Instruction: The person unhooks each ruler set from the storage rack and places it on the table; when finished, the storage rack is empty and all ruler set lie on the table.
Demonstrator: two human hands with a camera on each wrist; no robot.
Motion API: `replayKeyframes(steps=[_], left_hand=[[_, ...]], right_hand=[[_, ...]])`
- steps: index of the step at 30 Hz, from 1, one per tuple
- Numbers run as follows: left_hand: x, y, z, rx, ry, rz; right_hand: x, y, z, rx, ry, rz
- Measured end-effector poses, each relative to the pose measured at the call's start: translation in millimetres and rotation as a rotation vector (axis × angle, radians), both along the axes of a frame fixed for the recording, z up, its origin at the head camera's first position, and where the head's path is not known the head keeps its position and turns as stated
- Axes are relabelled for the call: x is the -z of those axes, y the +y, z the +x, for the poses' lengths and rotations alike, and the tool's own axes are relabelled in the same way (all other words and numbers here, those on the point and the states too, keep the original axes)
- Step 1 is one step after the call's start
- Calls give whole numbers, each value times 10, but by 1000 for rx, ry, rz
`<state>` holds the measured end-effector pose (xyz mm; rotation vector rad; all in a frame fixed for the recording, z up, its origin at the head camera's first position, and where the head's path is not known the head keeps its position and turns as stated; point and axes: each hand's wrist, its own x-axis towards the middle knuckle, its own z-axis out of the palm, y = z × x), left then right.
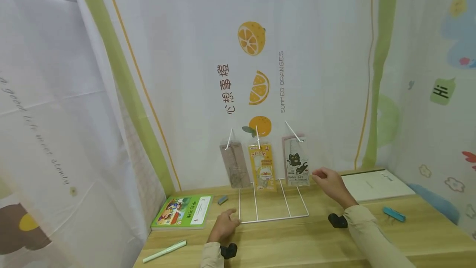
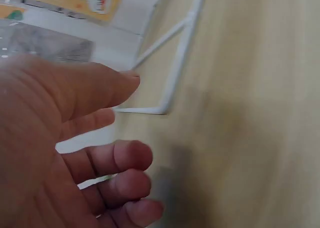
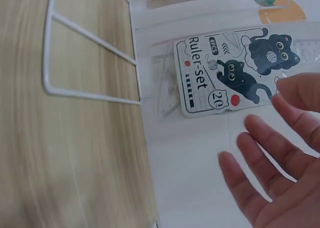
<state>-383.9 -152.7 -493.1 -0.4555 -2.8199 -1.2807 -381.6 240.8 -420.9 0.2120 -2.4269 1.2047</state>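
Observation:
A white wire rack (image 1: 275, 220) stands on the wooden table, three packs hanging from its hooks. The right pack is a clear ruler set (image 1: 296, 162) with black cats; the middle one is a yellow duck pack (image 1: 261, 166); at left hangs a greyish-pink pack (image 1: 236, 165). My left hand (image 1: 225, 224) is beside the rack's front left corner, fingers loosely bent around nothing. Just right of the ruler set is my right hand (image 1: 331, 183). In the right wrist view its thumb and forefinger (image 3: 294, 112) are near the pack's edge; whether they touch it, I cannot tell.
To the left lie a green book (image 1: 182, 212), a small blue eraser-like block (image 1: 222, 200) and a pale green pen (image 1: 165, 251). On the right are a cream notebook (image 1: 375, 185) and a teal object (image 1: 394, 214). A printed curtain (image 1: 316, 73) hangs behind the rack.

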Motion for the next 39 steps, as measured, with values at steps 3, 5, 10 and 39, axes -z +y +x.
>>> replayKeyframes(steps=[3,5,10,39], left_hand=[[108,46,-11,-32,-24,19],[159,73,-32,-60,-23,14],[166,122,-65,-170,18,-72],[193,210,-59,-214,139,-217]], right_hand=[[-56,-13,-71,-36,-44,-57],[-88,-11,-119,-56,-58,-88],[-133,-27,-251,-89,-31,-143],[-140,-84,-332,-111,150,-205]])
